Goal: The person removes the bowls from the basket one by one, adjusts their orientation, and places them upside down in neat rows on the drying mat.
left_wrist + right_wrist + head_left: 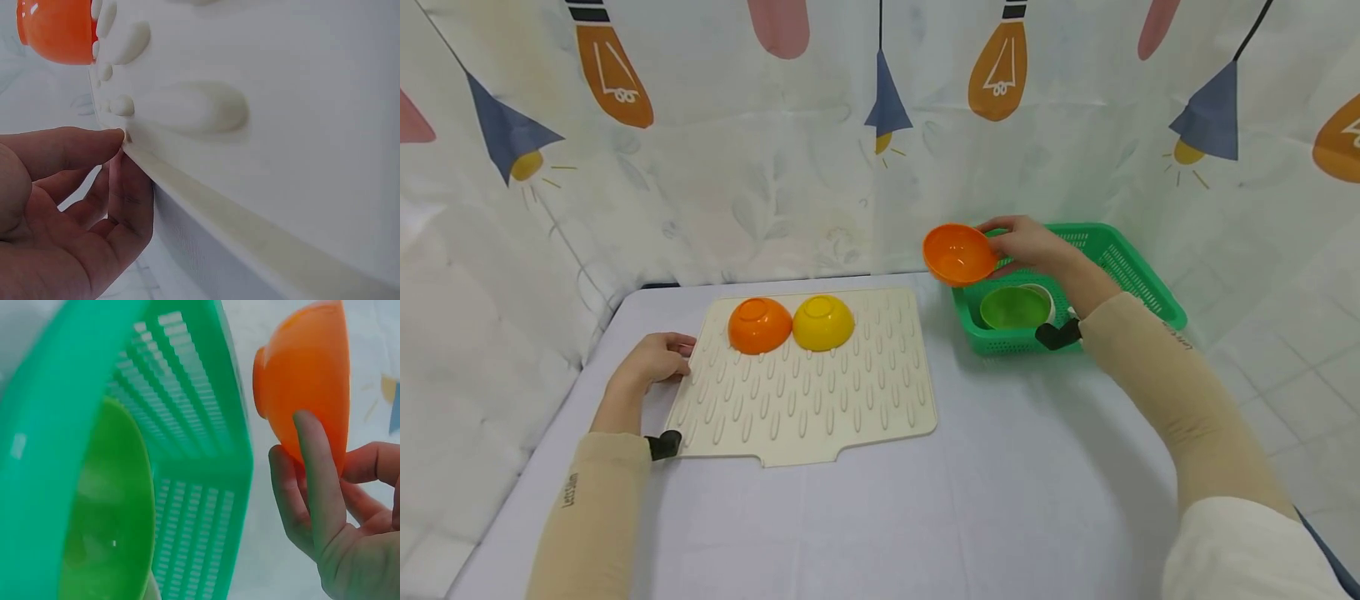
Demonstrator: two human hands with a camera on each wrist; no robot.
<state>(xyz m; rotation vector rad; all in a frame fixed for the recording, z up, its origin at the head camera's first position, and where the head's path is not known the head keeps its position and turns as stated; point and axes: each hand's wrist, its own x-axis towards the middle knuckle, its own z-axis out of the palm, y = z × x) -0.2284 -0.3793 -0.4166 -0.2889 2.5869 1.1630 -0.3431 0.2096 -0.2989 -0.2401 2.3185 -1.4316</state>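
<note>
My right hand (1030,246) holds an orange bowl (958,255) by its side, with fingers on the outer wall and the thumb at the rim in the right wrist view. The bowl is raised by the left end of a green basket (1000,340), its opening tipped toward the head camera. At the left, my left hand (658,358) pinches the edge of a cream draining board (820,417), thumb at the top edge and fingers below it. On the board, a second orange bowl (760,326) and a yellow bowl (823,323) stand upside down side by side.
Inside the basket lie a green bowl (1015,308) and a white piece (1042,298) partly behind it. The table (880,525) has a white cloth. A patterned curtain (715,167) hangs behind the table's far edge.
</note>
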